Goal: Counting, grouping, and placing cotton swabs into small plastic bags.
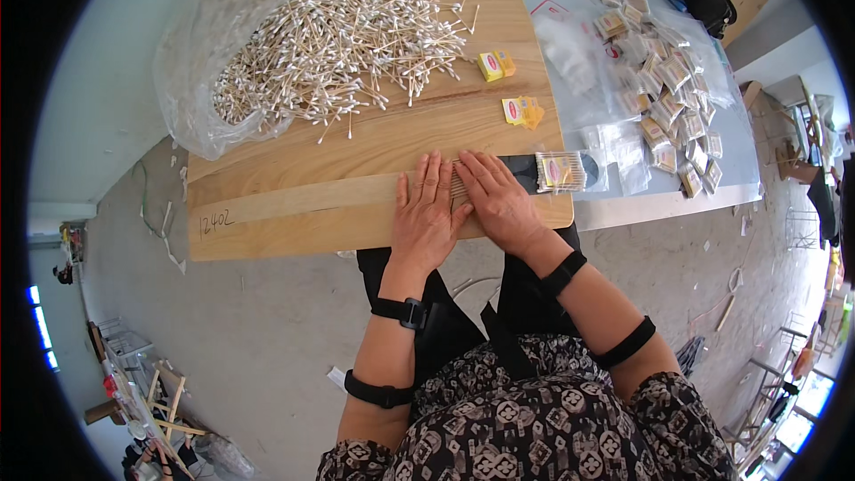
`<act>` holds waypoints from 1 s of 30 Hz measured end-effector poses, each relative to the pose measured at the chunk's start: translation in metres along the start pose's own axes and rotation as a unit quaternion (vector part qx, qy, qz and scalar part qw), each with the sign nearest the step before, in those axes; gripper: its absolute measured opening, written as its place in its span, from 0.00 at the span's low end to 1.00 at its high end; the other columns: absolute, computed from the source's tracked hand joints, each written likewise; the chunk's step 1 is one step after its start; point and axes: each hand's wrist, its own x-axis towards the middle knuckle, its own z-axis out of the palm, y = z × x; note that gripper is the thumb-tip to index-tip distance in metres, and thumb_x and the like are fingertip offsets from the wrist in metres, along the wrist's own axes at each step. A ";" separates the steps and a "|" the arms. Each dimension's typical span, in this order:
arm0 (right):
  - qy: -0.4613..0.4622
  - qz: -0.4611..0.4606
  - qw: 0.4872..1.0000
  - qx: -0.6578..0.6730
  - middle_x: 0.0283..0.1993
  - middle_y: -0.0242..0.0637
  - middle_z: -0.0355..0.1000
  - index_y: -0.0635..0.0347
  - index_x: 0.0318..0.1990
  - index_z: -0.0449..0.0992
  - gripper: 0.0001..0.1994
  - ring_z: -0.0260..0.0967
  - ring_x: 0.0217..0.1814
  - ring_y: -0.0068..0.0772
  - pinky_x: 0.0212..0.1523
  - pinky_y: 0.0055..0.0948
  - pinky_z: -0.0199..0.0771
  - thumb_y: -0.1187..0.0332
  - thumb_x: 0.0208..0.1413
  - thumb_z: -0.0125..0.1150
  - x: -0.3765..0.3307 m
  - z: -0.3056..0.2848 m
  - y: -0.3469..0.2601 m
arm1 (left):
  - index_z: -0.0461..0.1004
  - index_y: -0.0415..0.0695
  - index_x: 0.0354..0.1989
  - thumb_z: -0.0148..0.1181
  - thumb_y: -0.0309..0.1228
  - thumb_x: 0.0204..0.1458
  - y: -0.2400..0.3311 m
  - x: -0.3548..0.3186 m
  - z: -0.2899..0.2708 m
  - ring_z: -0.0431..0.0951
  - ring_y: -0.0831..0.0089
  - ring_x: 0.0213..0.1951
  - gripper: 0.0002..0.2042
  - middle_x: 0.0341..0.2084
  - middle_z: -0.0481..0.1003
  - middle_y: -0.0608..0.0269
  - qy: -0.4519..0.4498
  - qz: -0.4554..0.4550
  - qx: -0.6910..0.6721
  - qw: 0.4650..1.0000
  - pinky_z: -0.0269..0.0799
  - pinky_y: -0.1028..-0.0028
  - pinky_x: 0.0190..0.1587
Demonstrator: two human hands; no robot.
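My left hand (426, 218) lies flat near the front edge of the wooden table, fingers stretched out and held side by side. Close on its right, my right hand (500, 207) also rests flat, its fingers pointing forward and left. A few cotton swabs (459, 182) show in the narrow gap between the two hands; the rest of them is hidden under the fingers. Right of my right hand runs a black strip (520, 169). On its end sits a small clear packet of cotton swabs (560, 172) with a yellow and white card inside.
A large heap of loose cotton swabs (347, 36) spills from a clear plastic bag (191, 80) at the back left. Two small stacks of yellow cards (492, 66) (522, 111) lie on the wooden table (294, 205). Several filled packets (668, 107) are piled on the grey surface at right.
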 end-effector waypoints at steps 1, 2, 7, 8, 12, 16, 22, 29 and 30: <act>-0.019 0.014 1.000 -0.006 0.69 0.46 0.55 0.66 0.63 0.61 0.30 0.51 0.72 0.45 0.72 0.44 0.48 0.62 0.54 0.56 -0.003 -0.001 -0.005 | 0.50 0.42 0.70 0.44 0.51 0.61 0.000 0.000 0.000 0.44 0.63 0.72 0.34 0.71 0.49 0.55 -0.001 0.000 -0.001 1.000 0.37 0.54 0.71; -0.038 0.027 0.999 -0.012 0.71 0.46 0.52 0.67 0.65 0.58 0.34 0.47 0.74 0.45 0.73 0.45 0.44 0.56 0.55 0.56 -0.005 -0.002 -0.008 | 0.50 0.42 0.70 0.44 0.51 0.61 -0.001 -0.001 0.000 0.44 0.63 0.72 0.34 0.71 0.49 0.55 0.000 -0.001 -0.002 1.000 0.37 0.54 0.71; -0.085 0.045 0.995 -0.022 0.74 0.46 0.46 0.67 0.68 0.53 0.47 0.40 0.77 0.43 0.74 0.48 0.35 0.40 0.50 0.56 -0.007 -0.004 -0.009 | 0.52 0.40 0.69 0.45 0.52 0.60 0.001 -0.005 -0.004 0.46 0.61 0.72 0.35 0.70 0.49 0.52 -0.006 0.003 -0.030 1.000 0.40 0.52 0.70; -0.089 0.052 0.994 -0.031 0.74 0.46 0.45 0.67 0.69 0.53 0.49 0.39 0.77 0.43 0.74 0.48 0.34 0.37 0.48 0.56 -0.008 -0.004 -0.009 | 0.52 0.40 0.69 0.45 0.52 0.60 0.004 -0.008 -0.003 0.46 0.61 0.72 0.35 0.70 0.49 0.52 -0.006 0.005 -0.030 1.000 0.40 0.52 0.70; -0.079 0.052 0.995 -0.038 0.74 0.46 0.45 0.66 0.69 0.52 0.49 0.38 0.78 0.43 0.74 0.48 0.33 0.39 0.48 0.57 -0.008 -0.004 -0.008 | 0.50 0.40 0.70 0.47 0.51 0.59 0.010 -0.015 0.000 0.45 0.60 0.72 0.36 0.71 0.48 0.52 0.006 -0.009 -0.003 1.000 0.39 0.51 0.70; -0.101 0.037 0.993 0.047 0.74 0.46 0.45 0.66 0.69 0.50 0.47 0.37 0.78 0.44 0.75 0.47 0.33 0.45 0.49 0.61 -0.009 -0.015 0.004 | 0.47 0.40 0.70 0.46 0.50 0.60 0.009 -0.015 -0.002 0.42 0.59 0.73 0.36 0.71 0.45 0.52 -0.021 -0.008 -0.001 1.000 0.36 0.51 0.71; -0.062 0.133 0.989 -0.029 0.75 0.46 0.43 0.62 0.70 0.48 0.43 0.37 0.78 0.46 0.75 0.47 0.33 0.50 0.54 0.60 -0.047 -0.059 0.044 | 0.47 0.41 0.71 0.49 0.49 0.59 0.017 -0.012 -0.004 0.41 0.59 0.73 0.37 0.71 0.45 0.52 -0.047 0.004 0.010 0.999 0.36 0.52 0.71; -0.047 0.195 0.978 -0.064 0.75 0.44 0.43 0.59 0.71 0.48 0.40 0.36 0.78 0.44 0.75 0.47 0.31 0.46 0.57 0.53 -0.080 -0.056 0.068 | 0.45 0.42 0.71 0.51 0.49 0.58 0.052 0.007 0.008 0.40 0.62 0.73 0.38 0.72 0.44 0.55 -0.048 0.046 -0.008 0.998 0.36 0.53 0.71; -0.050 0.195 0.978 -0.048 0.75 0.43 0.43 0.59 0.71 0.48 0.40 0.36 0.78 0.43 0.75 0.47 0.31 0.46 0.58 0.53 -0.079 -0.054 0.067 | 0.45 0.42 0.71 0.51 0.50 0.58 0.055 0.009 0.008 0.40 0.63 0.73 0.38 0.72 0.44 0.56 -0.054 0.050 -0.005 0.997 0.36 0.53 0.71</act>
